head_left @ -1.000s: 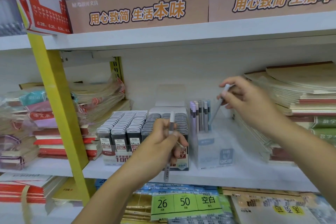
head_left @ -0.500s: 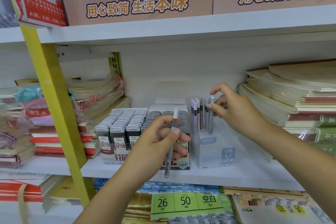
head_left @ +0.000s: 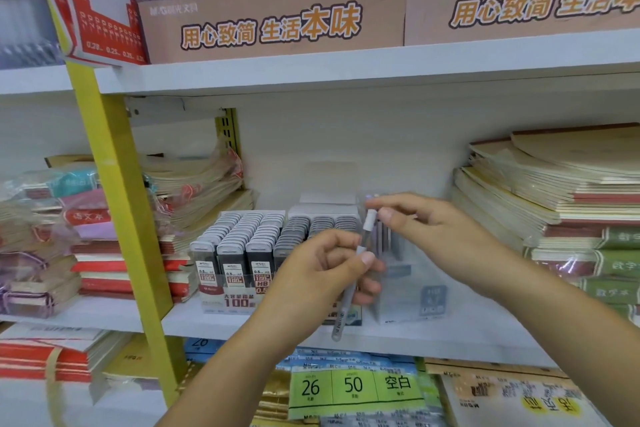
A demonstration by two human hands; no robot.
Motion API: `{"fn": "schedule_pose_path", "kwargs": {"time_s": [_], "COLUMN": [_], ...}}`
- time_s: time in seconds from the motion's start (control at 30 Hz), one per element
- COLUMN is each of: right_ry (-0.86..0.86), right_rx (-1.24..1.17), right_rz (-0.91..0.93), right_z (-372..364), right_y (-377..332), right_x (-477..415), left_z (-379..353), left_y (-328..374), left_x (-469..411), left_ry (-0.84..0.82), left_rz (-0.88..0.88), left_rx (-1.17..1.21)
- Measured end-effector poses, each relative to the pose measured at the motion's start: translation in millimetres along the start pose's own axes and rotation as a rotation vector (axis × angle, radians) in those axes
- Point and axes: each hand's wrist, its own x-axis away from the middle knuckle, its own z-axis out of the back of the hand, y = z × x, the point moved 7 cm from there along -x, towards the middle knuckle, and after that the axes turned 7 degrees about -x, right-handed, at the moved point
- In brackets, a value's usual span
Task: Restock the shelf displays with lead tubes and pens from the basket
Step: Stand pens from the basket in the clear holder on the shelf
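My left hand (head_left: 322,274) grips a slim grey pen (head_left: 346,308) near its middle, tilted with its white cap up. My right hand (head_left: 429,232) reaches in from the right with fingers fairly straight. Its thumb and index fingertips are at the pen's cap; whether they touch it is unclear. Behind both hands a clear display box (head_left: 415,291) holds a few upright pens (head_left: 385,239). To the left stand rows of lead tubes (head_left: 242,246) in their display boxes. No basket is in view.
Stacks of notebooks (head_left: 554,198) fill the shelf on the right, and wrapped notebook bundles (head_left: 194,191) lie on the left. A yellow upright post (head_left: 114,204) stands at the left. Brown cartons (head_left: 270,21) sit on the shelf above. Label packs (head_left: 353,388) lie below.
My right hand let go of a pen in the clear box and came left to the cap of the pen in my left hand. My left hand rose a little.
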Motion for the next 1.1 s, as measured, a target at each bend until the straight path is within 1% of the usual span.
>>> {"fn": "schedule_pose_path", "kwargs": {"time_s": [0.03,0.07,0.13,0.17,0.2,0.23,0.3,0.33,0.4,0.47,0.53,0.57,0.8,0.9,0.97,1.1], "right_ry": [-0.049,-0.054,0.027,0.103,0.197,0.296,0.434,0.451,0.422,0.349,0.287,0.268,0.225,0.208,0.214,0.255], "right_rx": [-0.106,-0.194,-0.311,-0.365,-0.420,-0.449,-0.365,-0.278,-0.060,0.182,0.342,0.364,0.330,0.344,0.405,0.603], "right_rz": [-0.020,-0.016,0.018,0.042,0.070,0.104,0.187,0.220,0.232,0.197,0.174,0.172,0.148,0.154,0.157,0.199], "right_z": [-6,-7,3,12,25,39,63,70,73,65,55,51,39,36,35,35], "right_y": [-2,-5,-10,-12,-12,-12,-12,-11,-3,9,20,24,30,29,31,36], "right_x": [4,7,7,6,5,4,3,1,-5,-12,-15,-15,-13,-14,-18,-25], "left_z": [-5,-9,-12,-10,-5,0,1,-3,-13,-20,-22,-22,-21,-20,-19,-20], "left_y": [3,6,10,12,15,20,34,36,28,15,8,6,3,2,1,1], "left_x": [-1,-3,-6,-8,-9,-9,-4,-3,-7,-13,-15,-15,-15,-16,-16,-15], "left_ry": [-0.008,-0.006,0.045,0.095,0.166,0.249,0.378,0.385,0.319,0.208,0.164,0.159,0.191,0.182,0.182,0.177], "left_rz": [0.005,0.008,-0.010,-0.041,-0.097,-0.181,-0.394,-0.474,-0.528,-0.489,-0.475,-0.479,-0.543,-0.522,-0.513,-0.526], "left_rx": [0.023,0.034,-0.005,-0.076,-0.215,-0.425,-0.892,-1.072,-1.316,-1.444,-1.494,-1.494,-1.471,-1.476,-1.474,-1.451]}}
